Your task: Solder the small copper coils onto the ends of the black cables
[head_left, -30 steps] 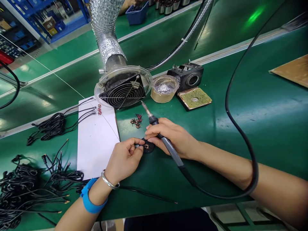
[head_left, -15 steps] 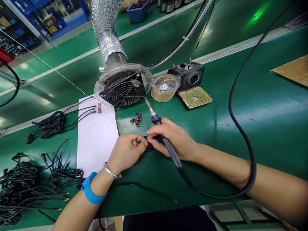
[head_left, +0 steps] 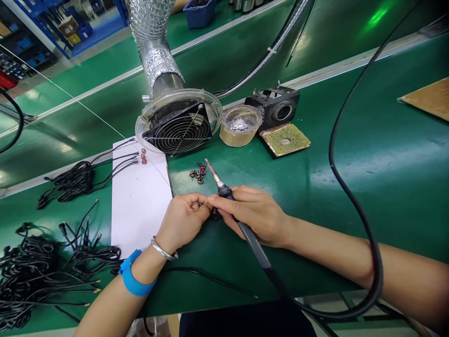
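My right hand is closed around a soldering iron, whose bare metal tip points up and to the left. Its thumb and forefinger reach over to the fingertips of my left hand. That left hand is pinched, and whatever lies between its fingers is too small and covered to name. Just under the meeting fingertips shows a small round black part, mostly hidden by the hands. Beyond the fingers lies a little cluster of red and black wound components on the green bench.
A fume extractor fan hangs behind the hands. To its right stand a tape roll holding solder bits, and an iron stand with a yellow-green sponge. Black cables heap at left beside a white sheet.
The soldering iron's tip has swung down and left, away from the fan. My right hand's fingers have moved left onto my left fingertips, covering more of the black part.
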Available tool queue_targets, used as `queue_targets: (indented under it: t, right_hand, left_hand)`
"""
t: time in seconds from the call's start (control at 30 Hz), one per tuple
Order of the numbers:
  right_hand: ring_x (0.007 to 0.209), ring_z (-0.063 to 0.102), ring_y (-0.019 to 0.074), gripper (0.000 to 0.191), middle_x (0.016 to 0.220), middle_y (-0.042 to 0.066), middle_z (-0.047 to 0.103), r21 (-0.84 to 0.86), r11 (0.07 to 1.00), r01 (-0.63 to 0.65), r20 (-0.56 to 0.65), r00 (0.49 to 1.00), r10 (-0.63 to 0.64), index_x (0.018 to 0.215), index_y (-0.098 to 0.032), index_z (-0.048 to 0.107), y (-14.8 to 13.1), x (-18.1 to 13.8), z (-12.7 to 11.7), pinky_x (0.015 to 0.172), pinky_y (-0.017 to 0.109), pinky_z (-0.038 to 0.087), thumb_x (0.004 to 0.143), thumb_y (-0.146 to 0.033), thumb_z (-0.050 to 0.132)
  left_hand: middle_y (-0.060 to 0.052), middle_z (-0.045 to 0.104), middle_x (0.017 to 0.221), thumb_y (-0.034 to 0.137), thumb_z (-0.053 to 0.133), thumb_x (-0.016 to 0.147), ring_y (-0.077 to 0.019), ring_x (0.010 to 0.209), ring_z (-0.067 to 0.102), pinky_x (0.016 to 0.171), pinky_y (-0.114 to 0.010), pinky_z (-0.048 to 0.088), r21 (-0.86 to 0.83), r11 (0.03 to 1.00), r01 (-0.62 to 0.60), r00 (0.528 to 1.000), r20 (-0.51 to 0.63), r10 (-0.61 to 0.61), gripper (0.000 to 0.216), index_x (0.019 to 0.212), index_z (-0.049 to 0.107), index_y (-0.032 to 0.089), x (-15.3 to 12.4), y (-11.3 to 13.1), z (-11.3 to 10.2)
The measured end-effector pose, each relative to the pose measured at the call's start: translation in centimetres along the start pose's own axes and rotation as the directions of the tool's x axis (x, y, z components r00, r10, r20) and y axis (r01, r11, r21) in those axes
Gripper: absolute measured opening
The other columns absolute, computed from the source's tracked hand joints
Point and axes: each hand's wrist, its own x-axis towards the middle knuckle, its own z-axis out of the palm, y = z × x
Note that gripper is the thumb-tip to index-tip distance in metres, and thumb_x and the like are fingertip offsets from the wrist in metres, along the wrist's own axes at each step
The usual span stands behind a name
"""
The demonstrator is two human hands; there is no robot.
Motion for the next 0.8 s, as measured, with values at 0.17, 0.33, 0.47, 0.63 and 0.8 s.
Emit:
queue_targets:
  t: [0.17,0.33,0.47,0.63,0.8]
  right_hand:
    - [0.082,0.068,0.0186,0.053,0.085,0.004,0.073,0.024,1.000,0.019,-0.015,1.000,-0.019,0.144,-0.017,0.036,-0.4,0.0,-0.1,0.075,0.034,0.057,0.092,-0.007,0.048]
    - [0.088,0.069,0.0184,0.038,0.100,0.009,0.071,0.044,0.997,-0.069,-0.097,0.993,0.073,0.119,-0.019,0.054,-0.8,0.6,-1.1,0.081,0.035,0.056,0.086,-0.002,0.051]
    - [0.085,0.066,0.0206,0.026,0.100,0.009,0.070,0.076,0.987,-0.140,-0.118,0.982,0.149,0.105,-0.019,0.058,-1.2,1.0,-1.8,0.076,0.037,0.054,0.084,-0.006,0.054]
    - [0.075,0.056,0.0202,0.026,0.082,0.004,0.067,0.077,0.988,-0.132,-0.049,0.990,0.136,0.107,-0.021,0.053,-1.1,0.8,-1.4,0.067,0.034,0.049,0.084,-0.009,0.054]
    - [0.079,0.053,0.0203,0.035,0.092,0.003,0.066,0.098,0.991,-0.091,0.009,0.996,0.090,0.116,-0.023,0.049,-0.5,0.9,-0.8,0.071,0.035,0.046,0.085,-0.008,0.050]
  left_hand:
    - [0.007,0.039,0.050,0.033,0.057,0.084,-0.0074,0.044,0.029,0.043,-0.021,0.020,0.039,0.999,0.003,1.000,0.009,-0.003,0.021,0.080,0.067,0.015,0.1,0.0,-0.1]
    - [0.008,0.036,0.051,0.035,0.056,0.085,-0.0084,0.046,0.028,0.044,-0.022,0.021,0.121,0.992,0.015,1.000,0.000,-0.015,0.024,0.089,0.070,0.017,-0.3,0.2,-1.1]
    - [0.009,0.032,0.051,0.031,0.054,0.086,-0.0091,0.046,0.030,0.046,-0.022,0.025,0.205,0.978,-0.038,0.999,0.015,0.036,0.021,0.095,0.068,0.019,-0.9,0.5,-2.0]
    - [0.007,0.039,0.051,0.031,0.050,0.088,-0.0097,0.047,0.033,0.046,-0.023,0.025,0.306,0.947,-0.096,0.990,0.128,0.059,0.018,0.081,0.062,0.019,-0.9,0.5,-2.0]
    - [0.006,0.048,0.058,0.032,0.047,0.091,-0.0103,0.052,0.040,0.050,-0.022,0.029,0.286,0.953,-0.104,0.991,0.108,0.076,0.020,0.077,0.054,0.019,-0.4,0.5,-1.8]
